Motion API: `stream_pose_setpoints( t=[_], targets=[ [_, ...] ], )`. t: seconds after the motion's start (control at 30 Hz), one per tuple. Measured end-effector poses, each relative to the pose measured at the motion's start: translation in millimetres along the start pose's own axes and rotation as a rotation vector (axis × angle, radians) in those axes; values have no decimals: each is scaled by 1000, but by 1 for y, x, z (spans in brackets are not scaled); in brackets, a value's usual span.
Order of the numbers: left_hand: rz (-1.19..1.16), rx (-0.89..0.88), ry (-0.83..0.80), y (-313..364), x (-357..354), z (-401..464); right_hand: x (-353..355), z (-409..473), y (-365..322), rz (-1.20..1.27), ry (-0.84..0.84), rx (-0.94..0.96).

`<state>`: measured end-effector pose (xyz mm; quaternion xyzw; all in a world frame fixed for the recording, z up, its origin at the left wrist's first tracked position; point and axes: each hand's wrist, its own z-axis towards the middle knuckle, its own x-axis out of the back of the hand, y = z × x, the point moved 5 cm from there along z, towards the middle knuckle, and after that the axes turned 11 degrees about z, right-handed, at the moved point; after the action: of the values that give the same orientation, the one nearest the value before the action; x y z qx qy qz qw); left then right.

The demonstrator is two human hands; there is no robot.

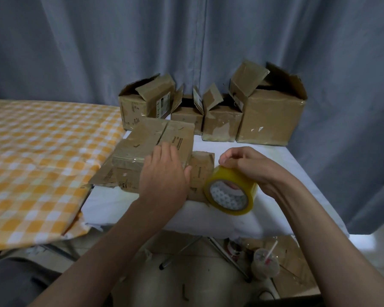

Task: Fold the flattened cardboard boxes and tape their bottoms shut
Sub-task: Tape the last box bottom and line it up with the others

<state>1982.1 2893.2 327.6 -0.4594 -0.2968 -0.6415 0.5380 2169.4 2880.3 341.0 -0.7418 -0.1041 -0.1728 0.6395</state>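
A brown cardboard box point(155, 138) lies upside down on the white table point(124, 204), its bottom flaps folded shut and its loose lower flaps spread on the tabletop. My left hand point(164, 173) rests flat on the box's near right corner, fingers together. Just right of the box, my right hand point(248, 167) grips a yellow-tinted roll of clear packing tape point(231, 191) from above, and its fingertips pinch at the roll's upper edge. The roll stands tilted on the table, core facing me.
Several folded boxes with open top flaps point(271, 114) stand in a row at the table's far edge against a grey curtain. A surface under an orange checked cloth point(36, 165) adjoins on the left. On the floor below lie a drink cup with a straw point(265, 262) and cardboard sheets.
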Motion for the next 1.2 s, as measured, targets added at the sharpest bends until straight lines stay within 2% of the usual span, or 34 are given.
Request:
stream_pose_setpoints(
  t=[0.17,0.27,0.37,0.43,0.6,0.7,0.87,1.07,1.2],
  targets=[
    [-23,-44,-25,-1,2,4,11,-14,10,198,0,48],
    [-205,-26,-52,-7,14,12,11,-26,10,219,-18,80],
    [-327,-104,-9,1,33,20,6,-34,7,264,-49,121],
    [-471,-148,-36,11,39,19,3,-37,4,274,-55,151],
    [-738,-83,-58,19,35,17,-1,-42,1,281,-43,208],
    [-719,-59,-47,23,32,18,-1,-42,3,291,-31,213],
    [-478,-56,88,24,33,16,-5,-42,9,306,-90,174],
    [-528,-42,126,28,37,14,2,-41,3,185,38,314],
    [-593,-130,228,38,53,7,10,-37,5,35,186,377]
  ],
)
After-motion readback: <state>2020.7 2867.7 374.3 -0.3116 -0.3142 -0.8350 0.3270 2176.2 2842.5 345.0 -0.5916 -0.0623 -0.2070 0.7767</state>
